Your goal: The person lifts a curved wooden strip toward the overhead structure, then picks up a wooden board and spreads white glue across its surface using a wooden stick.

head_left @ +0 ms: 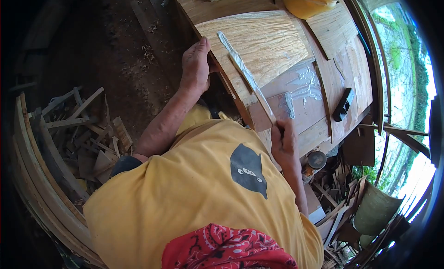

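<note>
My right hand [283,140] is closed around the lower end of a long thin wooden stick [264,103]. White paste coats the stick's upper part, which lies slantwise over a pale wood board [259,42]. At the board's near left corner, my left hand [196,65] is closed on the edge with its thumb up; its other fingers are mostly hidden. Beside the stick, a small spreader [289,105] smeared with white paste rests on the bench. More white paste [307,84] is streaked over the brownish surface to the right of the board.
A tub of yellow-orange material [310,4] stands at the bench's far side. A black hand plane [343,104] sits on the right, near a round can [317,160]. Wood scraps [88,130] pile up at the left and also at the lower right. Shavings litter the dark floor [115,51].
</note>
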Demonstrator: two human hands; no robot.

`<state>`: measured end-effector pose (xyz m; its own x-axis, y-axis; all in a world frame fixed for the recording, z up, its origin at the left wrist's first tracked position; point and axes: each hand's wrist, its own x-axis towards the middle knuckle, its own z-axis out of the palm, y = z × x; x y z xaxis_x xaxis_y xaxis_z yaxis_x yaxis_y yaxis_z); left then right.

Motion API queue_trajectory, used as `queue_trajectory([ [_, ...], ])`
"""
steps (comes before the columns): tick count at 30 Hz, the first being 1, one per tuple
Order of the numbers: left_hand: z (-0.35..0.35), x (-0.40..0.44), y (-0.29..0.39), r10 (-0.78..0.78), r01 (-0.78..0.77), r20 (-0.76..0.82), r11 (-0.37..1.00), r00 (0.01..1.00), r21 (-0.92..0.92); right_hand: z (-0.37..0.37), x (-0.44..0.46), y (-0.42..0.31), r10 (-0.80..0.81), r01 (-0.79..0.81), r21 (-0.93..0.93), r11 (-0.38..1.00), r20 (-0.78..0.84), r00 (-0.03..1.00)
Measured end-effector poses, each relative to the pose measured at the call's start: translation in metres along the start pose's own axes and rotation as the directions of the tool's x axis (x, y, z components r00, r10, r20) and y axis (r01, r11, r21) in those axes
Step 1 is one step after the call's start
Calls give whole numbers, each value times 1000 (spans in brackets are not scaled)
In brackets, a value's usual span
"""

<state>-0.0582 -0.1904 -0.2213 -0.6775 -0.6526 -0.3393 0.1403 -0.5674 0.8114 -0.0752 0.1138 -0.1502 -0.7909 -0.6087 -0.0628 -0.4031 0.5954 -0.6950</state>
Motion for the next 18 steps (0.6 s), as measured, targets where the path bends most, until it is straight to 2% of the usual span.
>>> queue_trajectory([
  [2, 2, 0, 5, 24, -24, -7, 1000, 1000, -3, 11, 32, -1, -82, 83, 24, 996, -38, 996],
  [5, -1, 9, 9, 55, -55, 19, 998, 998, -3, 22, 64, -10, -84, 86, 52, 995, -52, 995],
  [10, 2, 11, 10, 74, -73, -17, 997, 997, 26, 15, 38, -17, -132, 133, 19, 991, -23, 991],
  [13, -5, 21, 1, 69, -67, -35, 997, 997, 45, -4, -12, -3, 6, -4, -61, 998, 34, 999],
  [16, -4, 24, 4, 78, -78, -32, 997, 996, 23, -20, -39, 1, 106, -103, -57, 993, 51, 993],
  [18, -1, 22, 6, 73, -72, -46, 997, 996, 18, -23, -37, 3, 74, -73, -28, 997, 58, 996],
])
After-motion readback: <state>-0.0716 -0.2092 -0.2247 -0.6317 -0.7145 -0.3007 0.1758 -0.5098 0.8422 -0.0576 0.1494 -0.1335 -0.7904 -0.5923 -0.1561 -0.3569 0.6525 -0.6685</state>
